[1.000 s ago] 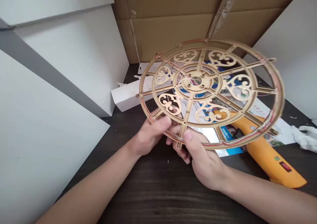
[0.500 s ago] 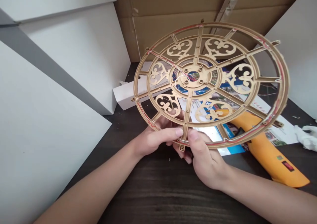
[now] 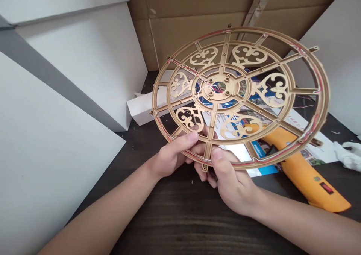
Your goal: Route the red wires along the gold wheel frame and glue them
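Both my hands hold a round, gold-coloured openwork frame [image 3: 217, 123] above the table, tilted toward me. It has spokes, several scrollwork panels and a ring-shaped hub. Red and white wires [image 3: 208, 87] run along a spoke to the hub, and more lie in the outer rim's channel. At the near left edge my left hand [image 3: 175, 153] grips the rim, its thumb reaching over to the inner ring. My right hand [image 3: 231, 179] is closed on the rim just right of the bottom spoke, thumb on top. Fingers of both hands are partly hidden beneath the frame.
An orange glue-gun-like tool [image 3: 310, 179] with a red switch lies at the right on the dark table [image 3: 169, 217]. Printed sheets [image 3: 262, 170] lie under the frame, near a white carton [image 3: 141, 108]. Crumpled tissue [image 3: 348, 157] sits at the far right. Cardboard [image 3: 194, 3] stands behind.
My left thumb has moved up and left, from beside the bottom spoke to the inner ring. My right hand and the frame have shifted very slightly left.
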The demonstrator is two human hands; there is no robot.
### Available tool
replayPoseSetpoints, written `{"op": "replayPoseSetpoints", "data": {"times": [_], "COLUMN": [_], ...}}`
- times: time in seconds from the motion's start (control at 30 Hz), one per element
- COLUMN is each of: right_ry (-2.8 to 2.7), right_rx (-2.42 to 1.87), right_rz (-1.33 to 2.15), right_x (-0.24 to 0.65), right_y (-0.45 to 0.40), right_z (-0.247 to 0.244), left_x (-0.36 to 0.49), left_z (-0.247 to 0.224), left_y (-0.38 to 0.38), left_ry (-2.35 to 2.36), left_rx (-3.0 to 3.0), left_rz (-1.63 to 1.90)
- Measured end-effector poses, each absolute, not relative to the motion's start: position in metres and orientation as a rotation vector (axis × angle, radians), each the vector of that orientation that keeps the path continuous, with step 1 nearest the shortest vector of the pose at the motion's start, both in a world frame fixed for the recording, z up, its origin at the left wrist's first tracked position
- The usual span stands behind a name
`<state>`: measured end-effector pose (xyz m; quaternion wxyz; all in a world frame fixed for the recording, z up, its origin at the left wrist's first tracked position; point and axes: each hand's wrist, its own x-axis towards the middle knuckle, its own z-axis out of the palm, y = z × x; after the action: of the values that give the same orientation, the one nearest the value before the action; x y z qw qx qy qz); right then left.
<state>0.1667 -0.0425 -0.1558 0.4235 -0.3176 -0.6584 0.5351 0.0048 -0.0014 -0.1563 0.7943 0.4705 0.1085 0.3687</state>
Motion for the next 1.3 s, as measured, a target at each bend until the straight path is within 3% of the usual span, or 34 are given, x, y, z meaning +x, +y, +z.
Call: {"op": "replayPoseSetpoints", "data": {"times": [0.33,1.0,1.3], "right_ry": [-1.733,-1.647,-1.627], "right_rx": [-0.799,-0.832,-0.623], "right_rz": [1.225,1.512,1.655], "right_x": [0.1664,0.1660,0.1695], "right_y": [-0.0416,-0.0374,-0.0342], "right_z": [-0.1492,-0.1474,-0.1524], "left_x": [0.0048,0.0014,-0.0019], "left_z": [-0.1530,-0.1494,-0.1509], "left_y": [-0.0015,-0.0004,0.0009], "left_ry": [0.267,0.470,0.495], "left_rx": [1.064,1.200,1.229], "left_rz": [0.765,1.010,1.005]}}
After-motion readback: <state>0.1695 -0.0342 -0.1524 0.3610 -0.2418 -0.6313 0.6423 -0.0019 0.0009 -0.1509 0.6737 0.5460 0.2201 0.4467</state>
